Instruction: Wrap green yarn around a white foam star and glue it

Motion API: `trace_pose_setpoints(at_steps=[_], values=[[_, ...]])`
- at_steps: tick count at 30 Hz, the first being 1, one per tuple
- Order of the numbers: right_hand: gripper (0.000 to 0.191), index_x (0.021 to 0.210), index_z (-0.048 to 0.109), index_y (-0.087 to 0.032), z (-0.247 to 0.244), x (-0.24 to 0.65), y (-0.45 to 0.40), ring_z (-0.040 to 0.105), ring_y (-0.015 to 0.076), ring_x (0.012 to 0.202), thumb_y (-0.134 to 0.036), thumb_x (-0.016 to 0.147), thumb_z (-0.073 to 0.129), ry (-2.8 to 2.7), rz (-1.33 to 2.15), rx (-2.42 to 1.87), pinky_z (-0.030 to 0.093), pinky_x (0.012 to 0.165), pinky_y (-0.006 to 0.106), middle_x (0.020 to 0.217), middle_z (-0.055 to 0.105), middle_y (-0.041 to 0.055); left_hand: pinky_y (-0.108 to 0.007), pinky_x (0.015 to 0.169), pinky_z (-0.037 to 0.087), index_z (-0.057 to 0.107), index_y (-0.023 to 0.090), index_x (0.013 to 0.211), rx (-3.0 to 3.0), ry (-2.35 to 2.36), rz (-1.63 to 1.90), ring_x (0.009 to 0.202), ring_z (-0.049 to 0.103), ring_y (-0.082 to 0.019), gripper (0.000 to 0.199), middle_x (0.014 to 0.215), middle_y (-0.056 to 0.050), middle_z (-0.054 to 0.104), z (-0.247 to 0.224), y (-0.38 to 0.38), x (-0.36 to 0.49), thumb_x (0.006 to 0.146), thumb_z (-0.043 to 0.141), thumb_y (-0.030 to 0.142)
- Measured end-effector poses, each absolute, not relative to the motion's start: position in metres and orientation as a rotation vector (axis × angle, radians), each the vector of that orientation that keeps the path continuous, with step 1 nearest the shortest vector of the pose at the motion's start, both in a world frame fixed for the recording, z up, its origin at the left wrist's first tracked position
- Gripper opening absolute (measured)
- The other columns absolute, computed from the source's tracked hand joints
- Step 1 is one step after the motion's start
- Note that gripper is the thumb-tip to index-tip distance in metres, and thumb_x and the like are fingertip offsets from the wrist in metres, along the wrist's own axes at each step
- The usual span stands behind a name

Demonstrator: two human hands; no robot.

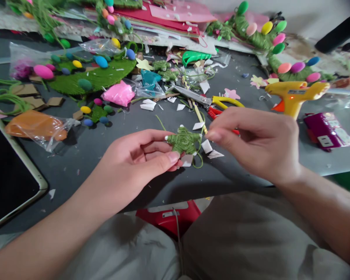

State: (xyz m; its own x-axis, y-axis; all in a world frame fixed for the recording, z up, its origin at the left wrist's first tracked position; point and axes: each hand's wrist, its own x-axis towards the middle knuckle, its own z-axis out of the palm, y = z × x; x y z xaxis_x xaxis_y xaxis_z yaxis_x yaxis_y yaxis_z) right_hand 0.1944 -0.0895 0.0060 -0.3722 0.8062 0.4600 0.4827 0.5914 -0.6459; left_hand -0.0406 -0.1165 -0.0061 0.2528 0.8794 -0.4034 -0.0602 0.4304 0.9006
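Between the thumb and fingers of my left hand [137,161] is a small star wrapped in green yarn [184,140], its white tips showing. A thin loop of green yarn hangs from its lower right side. Close by the star's right tip, my right hand [259,142] is closed with thumb and forefinger pinched together. Whatever lies in that pinch is too small to make out. Scissors with yellow handles [196,95] lie open on the dark table beyond the star. A red-handled tool [214,112] is partly hidden behind my right hand.
White paper scraps [206,146] lie around my hands. A yellow glue gun [297,93] and a purple box [328,130] are at right. A tablet [11,175] sits at left, near an orange clay bag [37,126]. Pink clay [119,93] and egg-decorated green pieces [96,76] lie farther back.
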Motion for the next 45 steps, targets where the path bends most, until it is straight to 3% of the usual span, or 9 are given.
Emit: trace_pose_setpoints(at_steps=[1,3,10,22,28,36,41,45], values=[[0.007,0.091,0.076,-0.023,0.006,0.195,-0.089,0.064,0.0144,0.078,-0.029,0.090,0.076,-2.093,0.509,-0.956,0.052,0.068,0.030,0.086,0.071,0.0010,-0.024,0.081,0.063,0.073,0.020,0.111,0.909,1.130,0.778,0.088,0.078,-0.019,0.034,0.099,-0.005,0.080,-0.006,-0.117,-0.040,0.081,0.085,0.031],[0.015,0.106,0.077,-0.026,0.006,0.194,-0.089,0.067,0.0186,0.093,-0.030,0.092,0.074,-2.186,0.482,-0.878,0.057,0.081,0.036,0.101,0.070,0.0045,-0.022,0.080,0.062,0.073,0.020,0.109,0.899,1.114,0.782,0.088,0.077,-0.017,0.030,0.099,-0.005,0.080,-0.005,-0.117,-0.039,0.082,0.084,0.028],[0.013,0.099,0.076,-0.027,0.006,0.185,-0.091,0.066,0.0204,0.099,-0.026,0.098,0.063,-2.280,0.484,-0.901,0.059,0.089,0.038,0.107,0.066,0.0064,-0.025,0.080,0.063,0.074,0.020,0.107,0.932,1.135,0.757,0.089,0.077,-0.020,0.030,0.097,-0.004,0.080,0.000,-0.117,-0.037,0.080,0.085,0.024],[0.014,0.092,0.065,-0.021,0.005,0.177,-0.088,0.062,0.0176,0.089,-0.024,0.102,0.055,-2.249,0.593,-0.879,0.055,0.080,0.034,0.094,0.067,0.0049,-0.020,0.078,0.061,0.072,0.019,0.113,0.923,1.142,0.773,0.085,0.076,-0.017,0.036,0.091,-0.004,0.080,-0.002,-0.116,-0.033,0.080,0.085,0.027],[0.009,0.095,0.066,-0.022,0.005,0.177,-0.092,0.066,0.0187,0.097,-0.023,0.100,0.059,-2.234,0.621,-0.930,0.056,0.087,0.035,0.104,0.071,0.0056,-0.021,0.078,0.062,0.072,0.019,0.112,0.919,1.160,0.782,0.084,0.076,-0.017,0.040,0.090,-0.003,0.079,-0.003,-0.115,-0.033,0.077,0.088,0.028],[0.013,0.094,0.070,-0.022,0.006,0.176,-0.097,0.069,0.0185,0.103,-0.020,0.100,0.058,-2.279,0.543,-0.944,0.057,0.094,0.035,0.113,0.071,0.0059,-0.026,0.085,0.064,0.074,0.022,0.113,0.826,0.947,0.796,0.091,0.076,-0.018,0.033,0.105,-0.004,0.079,-0.014,-0.114,-0.043,0.082,0.083,0.016],[0.016,0.097,0.069,-0.022,0.008,0.177,-0.097,0.069,0.0177,0.107,-0.017,0.101,0.055,-2.331,0.505,-0.836,0.059,0.095,0.034,0.115,0.071,0.0057,-0.022,0.079,0.064,0.079,0.021,0.104,0.764,0.843,0.759,0.089,0.074,-0.016,0.013,0.097,-0.004,0.078,-0.011,-0.110,-0.044,0.093,0.073,0.025],[0.011,0.101,0.070,-0.023,0.007,0.180,-0.096,0.067,0.0203,0.112,-0.018,0.100,0.060,-2.374,0.426,-0.778,0.058,0.097,0.037,0.123,0.067,0.0092,-0.022,0.076,0.064,0.078,0.021,0.099,0.760,0.907,0.763,0.083,0.072,-0.014,0.012,0.091,-0.002,0.076,-0.009,-0.111,-0.042,0.090,0.077,0.028]])
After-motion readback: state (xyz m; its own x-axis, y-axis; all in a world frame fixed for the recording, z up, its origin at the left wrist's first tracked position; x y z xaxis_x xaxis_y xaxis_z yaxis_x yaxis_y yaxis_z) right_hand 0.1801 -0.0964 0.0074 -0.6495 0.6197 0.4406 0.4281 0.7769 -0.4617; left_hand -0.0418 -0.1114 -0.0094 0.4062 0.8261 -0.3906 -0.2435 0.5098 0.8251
